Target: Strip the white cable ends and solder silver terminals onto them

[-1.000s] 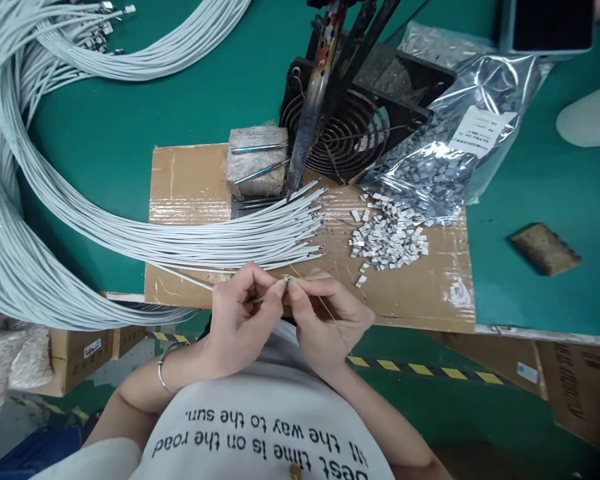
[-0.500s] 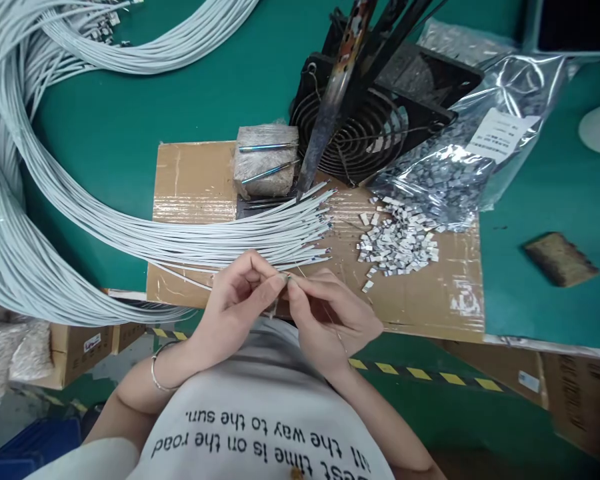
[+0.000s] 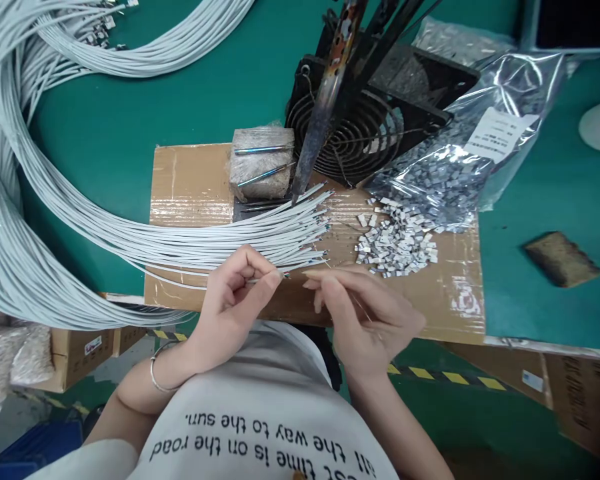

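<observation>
- Left hand (image 3: pixel 237 317) pinches one white cable (image 3: pixel 286 275) over the cardboard sheet's (image 3: pixel 190 177) near edge.
- Right hand (image 3: pixel 375 317) curls loosely there, thin wire (image 3: pixel 363 307) across it, grip unclear.
- Cable bundle (image 3: pixel 215 239) crosses the cardboard's left half.
- Small connectors (image 3: pixel 399 245) lie heaped on its right.

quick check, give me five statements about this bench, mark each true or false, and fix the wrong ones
1. The left hand pinches a white cable near its end. True.
2. The fingertips of both hands are touching. False: a gap separates the left hand from the right hand.
3. A pile of small pieces lies on the cardboard. True.
4. The brown block with dark edges sits on the cardboard. False: the brown block lies on the green tabletop, to the right of the cardboard in the picture.
5. The clear bag bears a white label. True.
</observation>
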Demonstrator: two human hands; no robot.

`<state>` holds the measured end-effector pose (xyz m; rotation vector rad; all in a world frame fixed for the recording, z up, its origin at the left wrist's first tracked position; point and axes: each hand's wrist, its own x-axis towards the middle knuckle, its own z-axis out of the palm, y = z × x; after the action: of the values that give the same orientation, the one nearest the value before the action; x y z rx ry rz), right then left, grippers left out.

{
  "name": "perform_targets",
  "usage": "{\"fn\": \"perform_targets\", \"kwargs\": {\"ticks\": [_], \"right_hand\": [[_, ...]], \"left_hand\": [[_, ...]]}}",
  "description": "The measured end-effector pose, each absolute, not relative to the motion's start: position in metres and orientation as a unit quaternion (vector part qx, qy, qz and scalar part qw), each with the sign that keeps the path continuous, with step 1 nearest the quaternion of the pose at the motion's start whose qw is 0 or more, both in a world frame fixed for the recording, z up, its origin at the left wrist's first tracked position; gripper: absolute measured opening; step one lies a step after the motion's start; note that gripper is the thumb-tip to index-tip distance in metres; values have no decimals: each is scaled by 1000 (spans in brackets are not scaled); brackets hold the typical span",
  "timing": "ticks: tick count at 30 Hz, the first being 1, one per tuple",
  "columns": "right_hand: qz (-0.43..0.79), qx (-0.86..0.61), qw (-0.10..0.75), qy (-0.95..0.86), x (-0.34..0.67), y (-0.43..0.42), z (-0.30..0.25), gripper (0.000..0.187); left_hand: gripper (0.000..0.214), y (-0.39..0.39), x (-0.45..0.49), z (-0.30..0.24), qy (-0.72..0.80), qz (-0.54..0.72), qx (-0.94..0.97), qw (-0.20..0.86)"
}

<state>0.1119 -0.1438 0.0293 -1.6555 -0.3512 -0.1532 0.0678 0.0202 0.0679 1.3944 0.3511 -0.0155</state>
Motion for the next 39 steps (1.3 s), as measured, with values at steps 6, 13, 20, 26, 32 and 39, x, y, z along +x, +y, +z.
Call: {"fn": "perform_targets", "kwargs": {"ticks": [6, 13, 20, 26, 32, 39], "right_hand": [[34, -720, 678, -142, 113, -146, 36, 18], [104, -665, 734, -92, 113, -136, 44, 16], [103, -649, 751, -69, 114, -133, 43, 16], [52, -636, 768, -51, 108, -122, 38, 16], [-116, -685, 711, -111, 101, -110, 26, 22], [-122, -692, 695, -152, 102, -117, 23, 28]], "left_hand": [[16, 13, 69, 70, 134, 57, 715, 684], [13, 7, 64, 66, 127, 85, 769, 621], [12, 7, 61, 64, 123, 86, 778, 610], [11, 1, 57, 58, 154, 50, 740, 653], [16, -2, 61, 63, 168, 21, 665, 727], [16, 8, 72, 69, 165, -1, 641, 750]]}}
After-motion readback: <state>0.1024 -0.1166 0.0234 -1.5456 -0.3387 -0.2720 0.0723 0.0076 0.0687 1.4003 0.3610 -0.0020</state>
